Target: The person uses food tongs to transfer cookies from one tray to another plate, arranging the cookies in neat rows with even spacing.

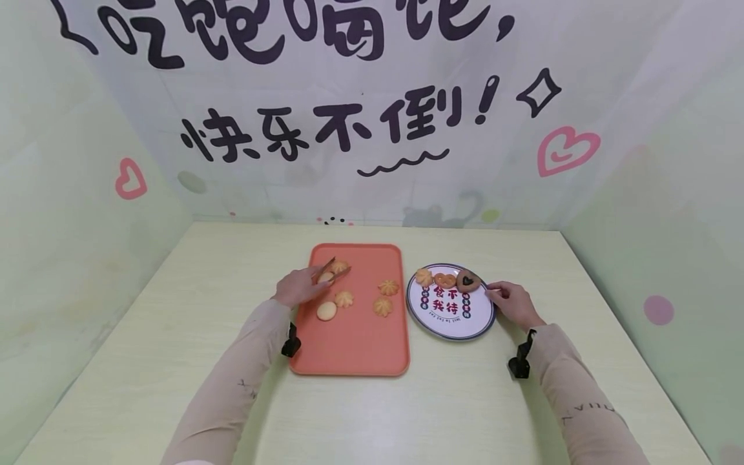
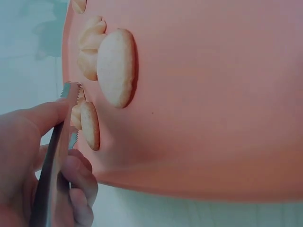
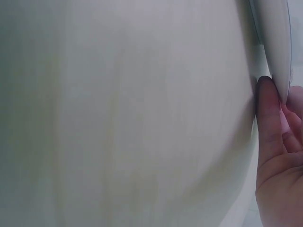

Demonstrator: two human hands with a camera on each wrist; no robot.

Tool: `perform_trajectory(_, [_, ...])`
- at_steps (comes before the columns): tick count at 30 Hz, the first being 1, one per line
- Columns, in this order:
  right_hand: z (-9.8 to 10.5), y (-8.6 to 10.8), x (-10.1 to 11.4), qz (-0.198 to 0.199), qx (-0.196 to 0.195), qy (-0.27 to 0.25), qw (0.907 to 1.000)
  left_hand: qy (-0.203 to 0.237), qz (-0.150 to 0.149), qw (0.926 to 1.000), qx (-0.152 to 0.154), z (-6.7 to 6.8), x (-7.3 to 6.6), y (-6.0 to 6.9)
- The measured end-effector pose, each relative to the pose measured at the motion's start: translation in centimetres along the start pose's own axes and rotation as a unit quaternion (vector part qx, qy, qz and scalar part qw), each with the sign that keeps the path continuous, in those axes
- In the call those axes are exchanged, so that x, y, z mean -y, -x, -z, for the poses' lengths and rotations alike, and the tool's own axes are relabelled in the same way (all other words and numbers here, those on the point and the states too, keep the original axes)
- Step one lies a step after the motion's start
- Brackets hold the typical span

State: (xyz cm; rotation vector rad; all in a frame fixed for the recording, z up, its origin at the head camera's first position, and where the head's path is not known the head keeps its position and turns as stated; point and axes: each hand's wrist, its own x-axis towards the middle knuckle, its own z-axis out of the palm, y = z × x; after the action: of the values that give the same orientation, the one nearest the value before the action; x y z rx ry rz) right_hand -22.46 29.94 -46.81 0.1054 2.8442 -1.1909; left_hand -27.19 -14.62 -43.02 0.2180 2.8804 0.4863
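Observation:
In the head view my left hand point(image 1: 296, 287) holds metal tongs point(image 2: 53, 156) over the far left of a coral tray point(image 1: 349, 352). The tong arms stand apart, around a flower-shaped cookie point(image 1: 340, 265) and a pale round cookie point(image 1: 325, 278); I cannot tell whether they touch either. Nearer me lie another round cookie point(image 1: 327, 311) and a flower cookie point(image 1: 344, 299). My right hand point(image 1: 514, 303) pinches the right rim of a white, blue-edged plate point(image 1: 450, 328), thumb and fingers on its edge in the right wrist view.
Two flower cookies point(image 1: 383, 306) lie at the tray's right side. Along the plate's far part sit a flower cookie point(image 1: 424, 277), a pretzel-shaped cookie point(image 1: 445, 280) and a brown heart cookie point(image 1: 467, 281) with a dark centre. A printed wall backdrop point(image 1: 325, 194) stands behind the table point(image 1: 372, 420).

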Motion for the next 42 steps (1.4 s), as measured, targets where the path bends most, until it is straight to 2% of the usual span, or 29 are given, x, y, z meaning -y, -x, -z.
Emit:
perform_trajectory(6, [-0.04, -0.03, -0.03, 0.001, -0.001, 0.000, 1.0000, 0.019, 0.019, 0.9996, 0.011, 0.09, -0.26, 0.15])
perform_trajectory(12, [-0.10, -0.02, 0.01, -0.004, 0.000, -0.001, 1.0000, 0.031, 0.033, 0.9990, 0.006, 0.02, -0.47, 0.17])
perform_trajectory(25, [-0.16, 0.05, 0.08, -0.003, -0.002, -0.007, 1.0000, 0.054, 0.011, 0.9984, -0.017, -0.44, -0.31, 0.49])
perform_trajectory(32, [-0.16, 0.00, -0.05, 0.000, 0.003, -0.006, 1.0000, 0.072, 0.007, 0.9972, -0.019, -0.59, -0.14, 0.46])
perform_trajectory(42, [-0.04, 0.03, -0.05, 0.003, 0.001, -0.005, 1.0000, 0.088, 0.003, 0.9955, -0.034, -0.22, -0.23, 0.54])
